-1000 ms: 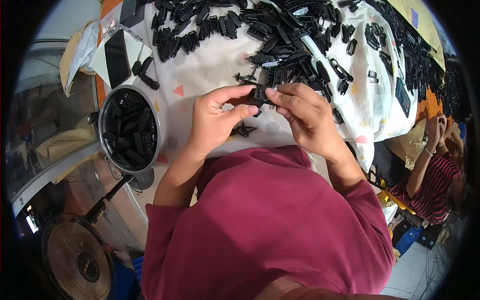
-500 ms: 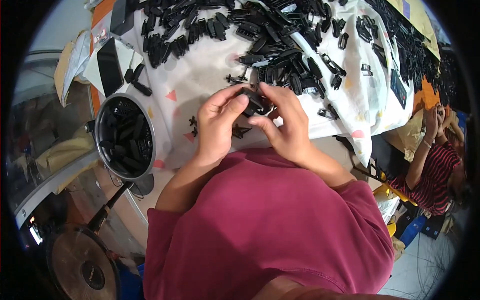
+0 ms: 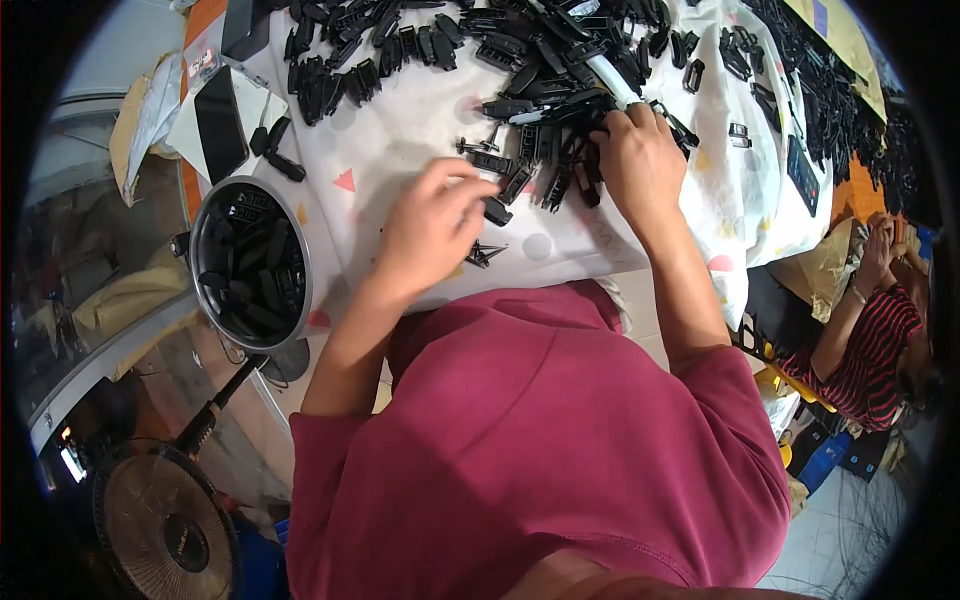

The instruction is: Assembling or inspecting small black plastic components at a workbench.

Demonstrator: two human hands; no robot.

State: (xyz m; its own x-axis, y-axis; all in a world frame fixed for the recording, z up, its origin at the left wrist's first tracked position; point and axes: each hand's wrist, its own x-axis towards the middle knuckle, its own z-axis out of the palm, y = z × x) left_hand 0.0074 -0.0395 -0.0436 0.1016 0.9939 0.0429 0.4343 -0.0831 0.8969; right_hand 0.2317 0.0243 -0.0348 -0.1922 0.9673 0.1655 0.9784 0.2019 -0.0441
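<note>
Ahead, parts [image 3: 548, 58] on cloth [image 3: 405, 118]; leftward, fan [image 3: 166, 522].

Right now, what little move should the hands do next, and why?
Perhaps the right hand should pinch something from the pile of black parts, because its fingers are at the pile, though their grip is hidden. The left hand is blurred, near a loose black part.

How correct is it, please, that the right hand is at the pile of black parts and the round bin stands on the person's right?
The side is wrong: the head view shows the round bin on the person's left; the right hand is at the pile of black parts.
</note>
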